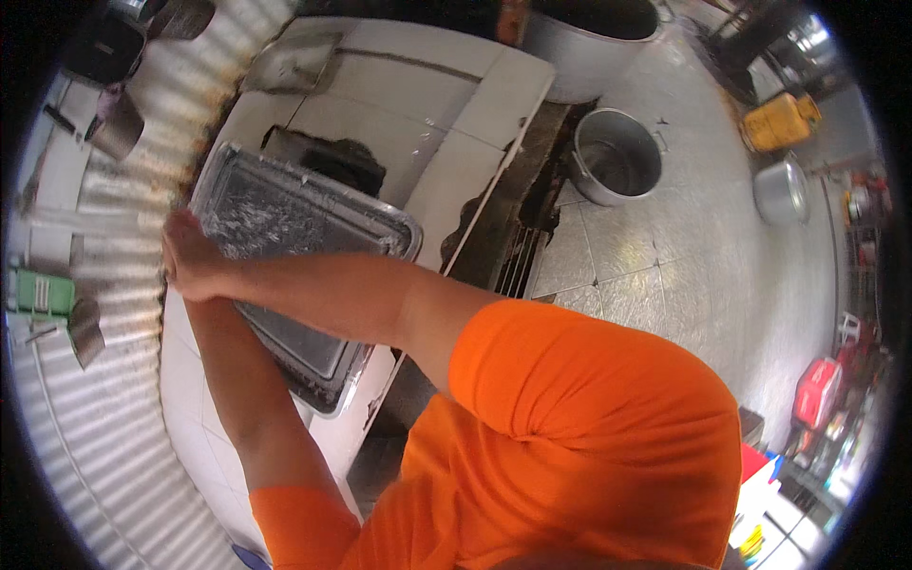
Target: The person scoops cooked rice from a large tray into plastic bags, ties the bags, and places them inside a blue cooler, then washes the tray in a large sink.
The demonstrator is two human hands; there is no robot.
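Observation:
Both of my arms reach across a wide rectangular metal tray (285,214) with whitish streaks, possibly suds, lying on a white-tiled counter (456,135). At the tray's left edge, my right hand (194,267) lies over my left wrist or hand, with its fingers bent. Little of my left hand (184,222) shows, close against the right one near the corrugated metal wall. Any item within or beneath the hands is hidden. My forearms cover part of the tray.
Rusty corrugated metal sheeting (114,285) borders the counter on the left. A dark broken patch (342,160) lies behind the tray. An open metal pot (616,157) stands on the tiled floor beside a drain grate (520,263). Farther off are a larger pot (584,57) and a yellow gas cylinder (780,122).

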